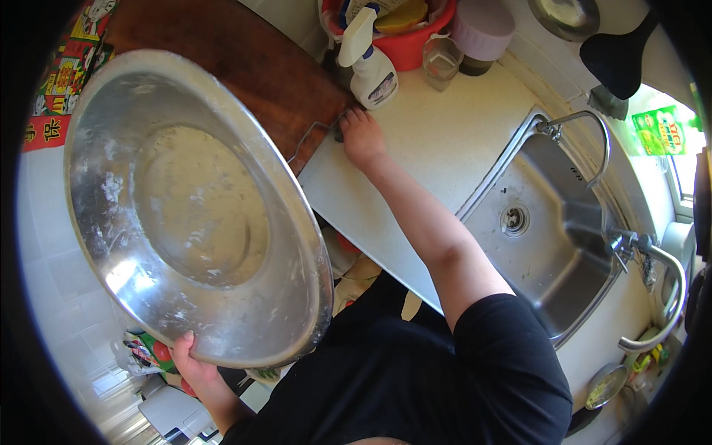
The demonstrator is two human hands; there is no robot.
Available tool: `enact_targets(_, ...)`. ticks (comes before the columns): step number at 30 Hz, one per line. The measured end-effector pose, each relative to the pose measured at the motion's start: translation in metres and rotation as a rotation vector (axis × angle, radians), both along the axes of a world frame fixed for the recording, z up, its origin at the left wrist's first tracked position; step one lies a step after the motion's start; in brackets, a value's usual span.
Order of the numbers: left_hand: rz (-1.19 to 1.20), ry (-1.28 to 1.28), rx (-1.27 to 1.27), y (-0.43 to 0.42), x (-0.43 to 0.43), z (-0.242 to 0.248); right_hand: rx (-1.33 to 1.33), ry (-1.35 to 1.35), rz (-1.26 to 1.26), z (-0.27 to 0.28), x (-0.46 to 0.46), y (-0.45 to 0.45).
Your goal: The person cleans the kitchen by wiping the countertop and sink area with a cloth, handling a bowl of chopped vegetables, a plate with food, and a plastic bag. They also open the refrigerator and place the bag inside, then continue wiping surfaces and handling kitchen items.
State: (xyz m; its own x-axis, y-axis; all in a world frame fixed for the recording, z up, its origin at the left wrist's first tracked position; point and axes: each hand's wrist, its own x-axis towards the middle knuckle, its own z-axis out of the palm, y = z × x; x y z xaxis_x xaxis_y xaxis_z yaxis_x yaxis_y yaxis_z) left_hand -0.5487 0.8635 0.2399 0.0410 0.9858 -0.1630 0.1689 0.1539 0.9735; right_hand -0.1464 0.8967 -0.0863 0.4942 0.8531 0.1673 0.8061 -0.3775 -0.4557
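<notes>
A large stainless steel basin (200,206), smeared with whitish residue inside, is tilted on the left side of the view. My left hand (192,361) grips its lower rim, thumb on the inner side. My right hand (362,136) reaches across the counter to the corner of a reddish-brown wooden board (239,61). Its fingers curl down at that corner, beside a small dark piece (338,132); whether they grip anything is hidden. A bent wire handle (306,140) sticks out from the board's near edge. Just beyond my right fingers stands a white spray bottle (374,75).
A red plastic basket (403,51), a glass jar (442,58) and a lilac-lidded container (483,30) stand at the back of the pale countertop (434,133). On the right lie a steel sink (534,222) and a curved faucet (664,278). A black spatula (614,61) hangs nearby.
</notes>
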Motion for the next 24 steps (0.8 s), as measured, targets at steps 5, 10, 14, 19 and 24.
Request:
enact_targets(5,0.082,-0.008,0.002,0.013,-0.009,-0.01,-0.02,-0.053,-0.117,0.001,-0.07,-0.104)
enact_targets(10,0.098,-0.062,-0.013,0.016,-0.015,-0.012,-0.048,0.007,0.117,-0.002,-0.126,-0.05)
enact_targets(14,0.07,-0.077,0.0,0.007,-0.009,-0.006,-0.212,-0.148,0.383,0.004,-0.108,0.017)
enact_targets(19,0.016,-0.077,-0.009,0.004,-0.006,-0.003,-0.364,-0.027,0.265,0.009,-0.068,0.04)
enact_targets(24,0.011,-0.089,-0.014,0.004,-0.007,-0.006,-0.088,0.003,-0.082,-0.01,-0.069,0.027)
